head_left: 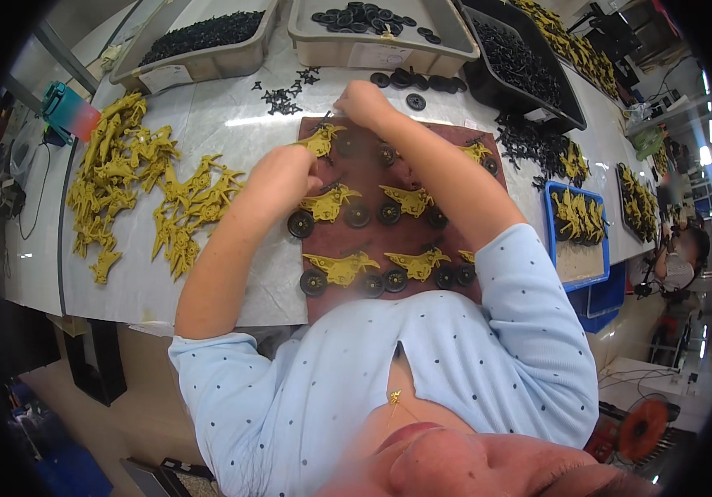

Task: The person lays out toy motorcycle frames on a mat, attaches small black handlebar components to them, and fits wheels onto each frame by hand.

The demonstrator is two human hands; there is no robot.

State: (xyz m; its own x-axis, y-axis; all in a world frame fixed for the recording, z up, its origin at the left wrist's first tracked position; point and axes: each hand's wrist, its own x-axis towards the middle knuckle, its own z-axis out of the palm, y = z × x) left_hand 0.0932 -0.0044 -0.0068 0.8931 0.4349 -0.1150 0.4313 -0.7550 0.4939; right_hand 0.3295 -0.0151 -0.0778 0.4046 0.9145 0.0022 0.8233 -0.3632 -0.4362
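On a dark red mat [343, 308] lie rows of yellow toy motorcycle bodies [335, 269], with black wheels [314, 282] and thin black parts set beside them. My left hand [284, 178] is closed at the mat's left edge, close to a yellow body [323, 141] in the far row; what its fingers hold, if anything, is hidden. My right hand [363, 103] is closed at the mat's far edge, just beyond that same body, fingertips pinched together. Anything in that pinch is too small to make out. My right forearm covers part of the far row.
A heap of yellow bodies [116, 157] spreads on the left. Small black star-shaped parts [284, 101] and loose wheels [416, 102] lie beyond the mat. Grey bins [306, 51], a black bin [567, 108] and a blue tray [555, 236] surround the work. A bottle [70, 108] stands far left.
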